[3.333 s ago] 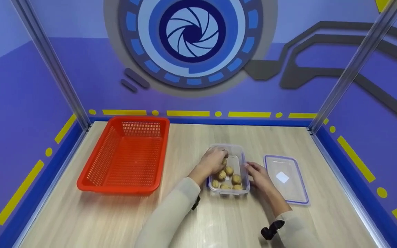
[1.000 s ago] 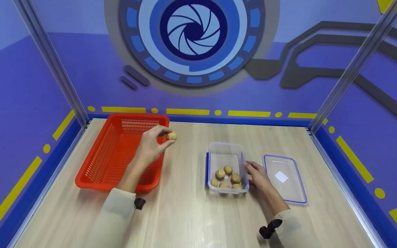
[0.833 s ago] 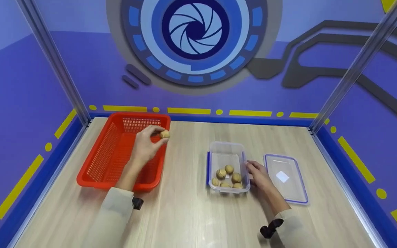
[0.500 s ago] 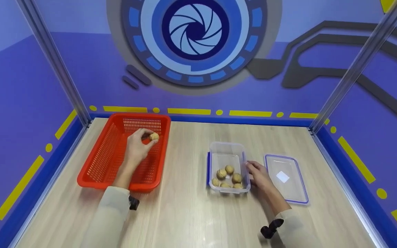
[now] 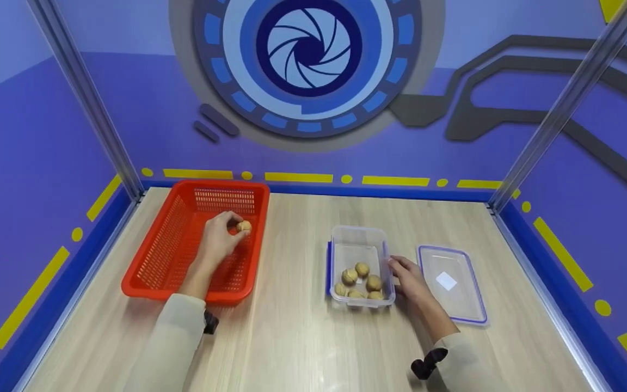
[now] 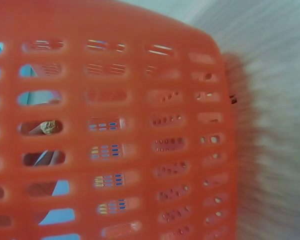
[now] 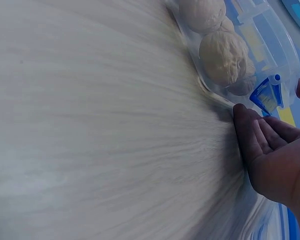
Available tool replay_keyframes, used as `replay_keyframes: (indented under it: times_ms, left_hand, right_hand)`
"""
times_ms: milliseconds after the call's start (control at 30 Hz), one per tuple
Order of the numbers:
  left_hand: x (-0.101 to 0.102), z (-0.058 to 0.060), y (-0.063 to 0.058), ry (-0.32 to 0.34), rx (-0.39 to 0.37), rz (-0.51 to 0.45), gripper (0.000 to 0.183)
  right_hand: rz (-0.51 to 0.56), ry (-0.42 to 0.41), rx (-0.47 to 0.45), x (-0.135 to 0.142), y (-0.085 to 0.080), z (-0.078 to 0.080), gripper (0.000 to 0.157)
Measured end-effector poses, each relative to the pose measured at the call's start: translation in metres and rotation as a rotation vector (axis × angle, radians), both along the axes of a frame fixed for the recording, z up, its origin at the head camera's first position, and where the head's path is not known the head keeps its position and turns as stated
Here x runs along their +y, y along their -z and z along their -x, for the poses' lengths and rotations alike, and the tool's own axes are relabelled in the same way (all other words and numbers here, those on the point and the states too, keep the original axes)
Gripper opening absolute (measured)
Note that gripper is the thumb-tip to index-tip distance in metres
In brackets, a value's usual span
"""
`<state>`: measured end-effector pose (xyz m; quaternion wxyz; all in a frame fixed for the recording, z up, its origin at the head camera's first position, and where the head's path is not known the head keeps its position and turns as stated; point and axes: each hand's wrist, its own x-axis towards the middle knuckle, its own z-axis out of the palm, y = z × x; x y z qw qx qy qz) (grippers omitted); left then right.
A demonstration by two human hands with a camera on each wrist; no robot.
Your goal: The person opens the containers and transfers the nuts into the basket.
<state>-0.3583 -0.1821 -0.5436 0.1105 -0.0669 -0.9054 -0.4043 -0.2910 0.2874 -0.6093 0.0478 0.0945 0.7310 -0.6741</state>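
Observation:
Thumb and fingertips of my left hand [image 5: 217, 237] pinch a walnut [image 5: 244, 226] over the right half of the red plastic basket [image 5: 259, 245]. In the left wrist view, the walnut [image 6: 51, 127] shows through a slot in the basket wall [image 6: 75, 137]. My right hand [image 5: 412, 279] rests against the right side of a clear plastic food container [image 5: 358, 233] with several walnuts [image 5: 373, 282] in its near half. In the right wrist view, the fingers [image 7: 247, 135] lie fairly straight, tips low by the container's blue clip [image 7: 268, 94].
To the right of the right hand lies the container's clear lid [image 5: 458, 302] with a blue-purple seal and a white label. The wooden tabletop [image 5: 292, 326] ends at blue printed panels [image 5: 313, 158] at the back and sides. Wrist cameras [image 5: 429, 363] sit on both sleeves.
My left hand has carried one walnut from the container leftward to the basket, then brought it in over the basket and slightly nearer. My right hand stays at the container's side.

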Motion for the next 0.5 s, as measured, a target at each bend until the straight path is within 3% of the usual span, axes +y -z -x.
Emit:
replay_keyframes:
  times_ms: [233, 500]
  left_hand:
    - [-0.0023, -0.0047, 0.0022, 0.004, -0.051, 0.019, 0.027]
    - [-0.0012, -0.0021, 0.0023, 0.016, -0.082, 0.006, 0.027]
  right_hand:
    - [-0.004, 0.005, 0.000, -0.0019, 0.0023, 0.0017, 0.050]
    - [-0.019, 0.008, -0.008, 0.0001, 0.0014, 0.0010, 0.049]
